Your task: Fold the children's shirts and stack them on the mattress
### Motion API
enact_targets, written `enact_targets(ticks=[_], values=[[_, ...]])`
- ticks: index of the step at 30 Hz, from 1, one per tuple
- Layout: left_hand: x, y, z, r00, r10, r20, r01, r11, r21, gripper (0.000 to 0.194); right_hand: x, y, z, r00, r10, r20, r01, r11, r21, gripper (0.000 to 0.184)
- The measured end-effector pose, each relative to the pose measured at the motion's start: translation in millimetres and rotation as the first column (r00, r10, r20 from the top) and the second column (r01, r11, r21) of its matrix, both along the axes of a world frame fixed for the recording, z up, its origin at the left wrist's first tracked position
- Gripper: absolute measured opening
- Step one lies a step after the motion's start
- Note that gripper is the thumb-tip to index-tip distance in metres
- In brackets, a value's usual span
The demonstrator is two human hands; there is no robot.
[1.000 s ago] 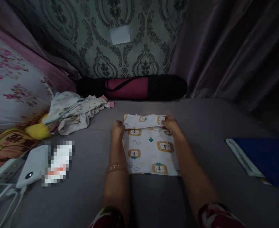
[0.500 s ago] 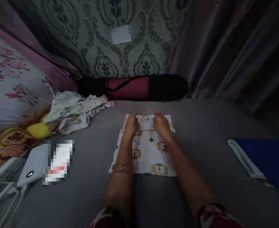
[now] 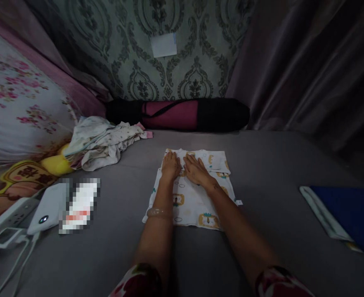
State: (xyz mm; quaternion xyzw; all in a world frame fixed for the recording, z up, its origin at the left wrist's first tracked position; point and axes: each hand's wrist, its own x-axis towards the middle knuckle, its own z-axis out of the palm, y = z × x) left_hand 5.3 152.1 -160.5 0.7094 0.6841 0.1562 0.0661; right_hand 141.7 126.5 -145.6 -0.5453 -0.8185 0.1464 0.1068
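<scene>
A small white cloth with a yellow lion print (image 3: pixel 197 202) lies flat on the grey bed sheet (image 3: pixel 262 165), its far edge folded over toward me. My left hand (image 3: pixel 170 164) and my right hand (image 3: pixel 195 168) rest side by side on that folded edge, palms down with the fingers stretched flat on the fabric. A bangle sits on my left wrist.
A heap of pale crumpled clothes (image 3: pixel 101 140) lies at the left, beside a floral pillow (image 3: pixel 21 111). A dark and pink roll bag (image 3: pixel 182 113) lies along the patterned wall. A power bank (image 3: pixel 47 206) with cables is at near left. A blue folded cloth (image 3: pixel 346 210) is at right.
Both hands moved from the cloth's outer top corners inward, and now lie together flat on the folded edge. The cloth's left side has spread out wider.
</scene>
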Motion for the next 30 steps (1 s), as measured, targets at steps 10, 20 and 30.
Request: enact_targets(ticks=[10,20,30], values=[[-3.7,-5.7,5.5,0.997,0.060,-0.048,-0.062,0.998,-0.032,0.043,0.6,3.2,-2.4,0.999,-0.047,-0.008,0.047,0.999,0.009,0.054],[28.8,-9.7,4.5,0.980,-0.196,-0.018,0.197,0.976,0.088,0.045,7.2,1.8,-3.9,0.988,-0.140,0.070,0.134,0.987,0.086,0.056],[1.0,2.6,-9.5,0.998,-0.039,0.048,0.032,0.991,0.133,0.042,41.6,8.2,4.5,0.922,-0.380,0.070,0.365,0.916,0.169,0.041]])
